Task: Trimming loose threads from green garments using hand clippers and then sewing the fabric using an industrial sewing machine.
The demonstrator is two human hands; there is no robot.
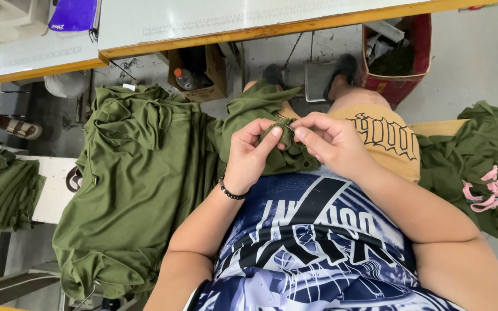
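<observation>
a: obs 1. olive green garment (145, 173), thin knit, matte, no sheen. where does it sit?

b: bulk hangs in soft folds over the person's left side, draped down toward the floor. one end is drawn up across the lap to the hands. deep creases near the top, a small pale tag at the upper edge.

a: left hand (249, 155)?

b: fingers curled in, thumb and forefinger pinched on a small bunched edge of the garment. black bead bracelet (230, 192) on that wrist.

a: right hand (329, 141)?

b: also nearly closed, fingertips pinching the same bunched edge from the other side. the two hands touch at the fabric. whether anything small sits between the fingers, cannot tell.

a: look of the pinched part?

b: gathered into a tight wad, same olive colour, a few loose threads showing at the top.

a: surroundings?

b: more olive fabric heaped on the right (479, 155) with pink strips (491, 193) lying on it. folded olive pieces stacked at far left (1, 190). white table with yellow edge (260, 26) above the knees. red bin (402, 57) beside the right foot, cardboard box (200, 72) under the table.
</observation>
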